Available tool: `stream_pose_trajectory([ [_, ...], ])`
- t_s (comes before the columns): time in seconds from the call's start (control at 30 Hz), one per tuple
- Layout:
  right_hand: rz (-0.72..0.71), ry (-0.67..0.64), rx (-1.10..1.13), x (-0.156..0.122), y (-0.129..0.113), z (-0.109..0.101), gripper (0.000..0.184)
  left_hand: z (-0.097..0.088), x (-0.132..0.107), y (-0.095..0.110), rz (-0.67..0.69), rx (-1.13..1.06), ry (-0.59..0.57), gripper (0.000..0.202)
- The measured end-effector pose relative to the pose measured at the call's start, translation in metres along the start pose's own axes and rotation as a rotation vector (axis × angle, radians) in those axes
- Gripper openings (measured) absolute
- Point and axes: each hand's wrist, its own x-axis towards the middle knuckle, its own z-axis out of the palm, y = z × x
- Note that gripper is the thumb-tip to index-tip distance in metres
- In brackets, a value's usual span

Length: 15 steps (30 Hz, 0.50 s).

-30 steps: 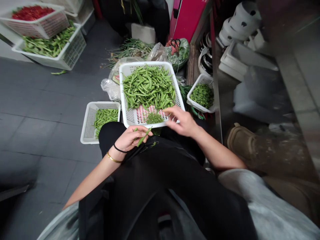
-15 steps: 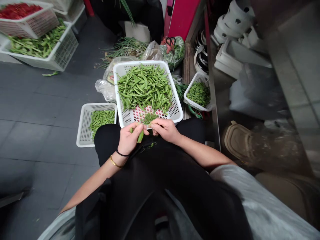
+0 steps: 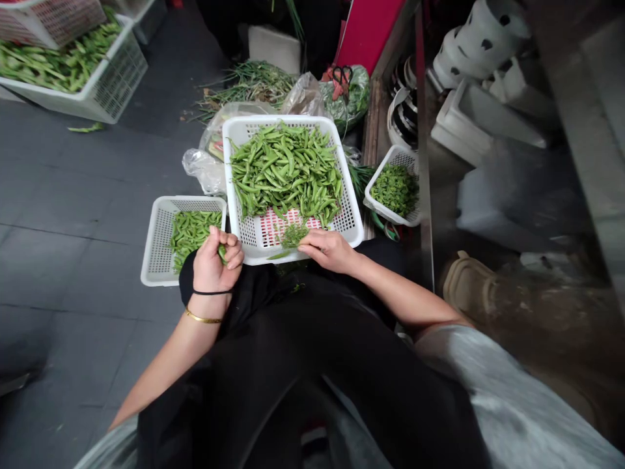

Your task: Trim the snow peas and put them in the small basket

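Baskets of white plastic mesh number five. The large basket (image 3: 352, 212) sits against the person's knees, heaped with green pods (image 3: 283, 169), with one small pile of trimmings (image 3: 293, 234) at its near end. The left hand (image 3: 215, 264) is curled shut around one pod (image 3: 222, 251) just over the inner edge of the small left basket (image 3: 156, 251), which carries a thin layer of pods. The right hand (image 3: 328, 249) lies at the large basket's near rim, fingertips at the trimmings; whether it pinches anything, I cannot tell. A third basket (image 3: 381, 173) on the right holds green scraps. A far basket (image 3: 114, 81) of green pods stands on the floor at top left, and a fifth basket (image 3: 58, 19), mostly cut off, sits over it. Two bands circle the left wrist.
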Motion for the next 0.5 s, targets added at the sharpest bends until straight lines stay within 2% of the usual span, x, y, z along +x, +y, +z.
stream_pose_trajectory([
  [0.07, -0.006, -0.017, 0.031, 0.006, 0.003, -0.001, 0.025, -0.001, 0.005, -0.004, -0.043, 0.030, -0.014, 0.034],
  [0.17, 0.012, -0.081, 0.102, 0.017, 0.003, -0.007, 0.025, 0.004, 0.010, -0.013, 0.045, 0.258, -0.058, 0.028],
  [0.23, 0.048, -0.104, 0.176, 0.025, 0.001, -0.013, 0.026, 0.011, 0.014, -0.016, 0.106, 0.469, -0.185, 0.045],
  [0.3, 0.111, -0.107, 0.279, 0.035, -0.003, -0.019, 0.027, 0.018, 0.021, -0.017, 0.090, 0.646, -0.390, 0.056],
  [0.37, 0.172, -0.098, 0.400, 0.045, -0.007, -0.026, 0.028, 0.025, 0.029, -0.018, 0.053, 0.764, -0.567, 0.043],
  [0.4, 0.195, -0.091, 0.452, 0.049, -0.008, -0.029, 0.028, 0.027, 0.033, -0.019, 0.052, 0.805, -0.611, 0.031],
  [0.47, 0.240, -0.058, 0.503, 0.055, -0.007, -0.035, 0.030, 0.029, 0.038, -0.020, 0.080, 0.861, -0.618, 0.016],
  [0.5, 0.274, -0.022, 0.497, 0.057, -0.005, -0.039, 0.031, 0.029, 0.039, -0.019, 0.092, 0.873, -0.599, 0.016],
])
